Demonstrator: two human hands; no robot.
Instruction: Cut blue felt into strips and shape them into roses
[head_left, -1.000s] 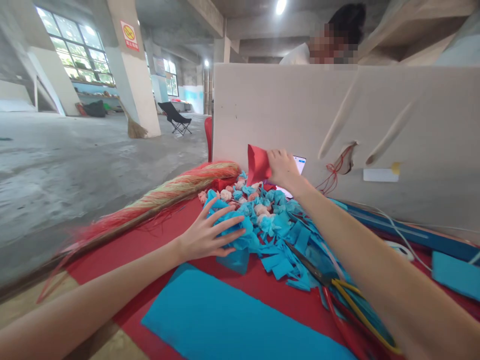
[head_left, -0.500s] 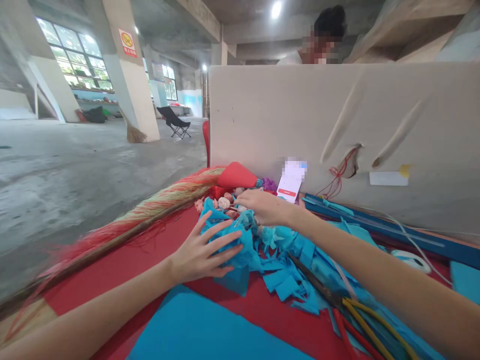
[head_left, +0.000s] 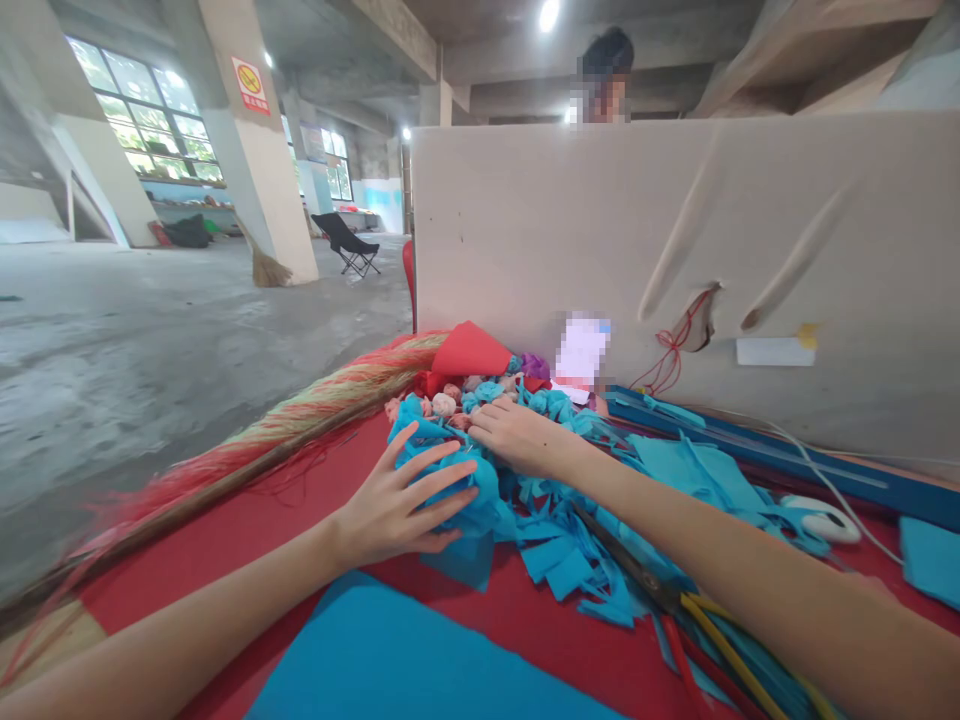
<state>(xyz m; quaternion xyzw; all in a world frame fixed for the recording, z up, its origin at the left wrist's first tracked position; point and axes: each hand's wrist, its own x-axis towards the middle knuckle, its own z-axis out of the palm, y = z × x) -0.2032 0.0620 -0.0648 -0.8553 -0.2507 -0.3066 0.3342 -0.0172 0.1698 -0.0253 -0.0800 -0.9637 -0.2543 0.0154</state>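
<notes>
My left hand point(head_left: 401, 497) lies with its fingers spread over a heap of crumpled blue paper point(head_left: 486, 490). My right hand point(head_left: 517, 437) reaches to the back of that heap, its fingers bent and pressed together, the tips down among the scraps. Whatever they pinch, if anything, is hidden. Small crumpled paper balls, a pale pink one point(head_left: 444, 404) and a blue one point(head_left: 491, 391) among them, sit just beyond the fingertips. Cut blue paper strips point(head_left: 562, 568) are scattered below my right hand. Scissors point(head_left: 637, 570) with red and yellow handles lie under my right forearm.
A flat blue sheet point(head_left: 405, 660) lies nearest me on the red table covering point(head_left: 247, 570). Bundled red and straw-coloured fibres point(head_left: 337, 390) run along the left edge. A phone point(head_left: 581, 350) leans against the pale board point(head_left: 525, 230), behind which a person's head point(head_left: 607, 70) shows.
My right hand has drawn back slightly towards me, uncovering blue paper balls behind it. My left hand stays spread on the blue paper. The person behind the board has shifted left.
</notes>
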